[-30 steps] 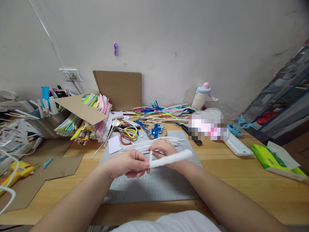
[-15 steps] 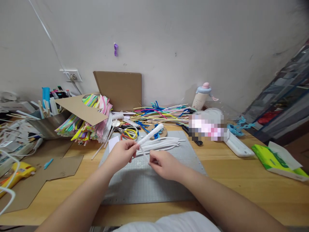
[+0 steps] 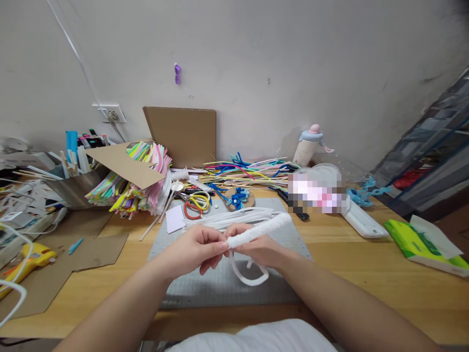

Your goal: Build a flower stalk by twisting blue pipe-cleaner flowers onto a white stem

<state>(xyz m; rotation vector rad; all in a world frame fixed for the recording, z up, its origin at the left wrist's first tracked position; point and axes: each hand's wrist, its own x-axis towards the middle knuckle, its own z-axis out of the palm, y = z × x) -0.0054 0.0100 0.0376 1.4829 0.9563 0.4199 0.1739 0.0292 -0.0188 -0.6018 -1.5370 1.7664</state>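
My left hand [image 3: 203, 247] pinches the near end of a thick white rod [image 3: 262, 230] wound with fuzzy pipe cleaner. The rod points up to the right, passing in front of my right hand [image 3: 256, 247]. Curled fingers of my right hand meet the same end, partly hidden behind the rod. From that end a loose white pipe cleaner [image 3: 252, 282] hangs in a loop. Several white pipe cleaners [image 3: 234, 218] lie just behind my hands on a grey cutting mat [image 3: 205, 293].
Scissors [image 3: 194, 208], a blue pipe-cleaner flower [image 3: 238, 198] and a white card [image 3: 175, 219] lie near the mat's back edge. Bundled pipe cleaners [image 3: 135, 195] stand left. A yellow glue gun [image 3: 34, 261] rests far left, a black cutter [image 3: 300, 213] and tissue pack [image 3: 421, 244] right.
The white rod has swung down to the right, now crossing in front of my right hand. My hands have come together at its near end, and the loose strip now hangs in a loop.
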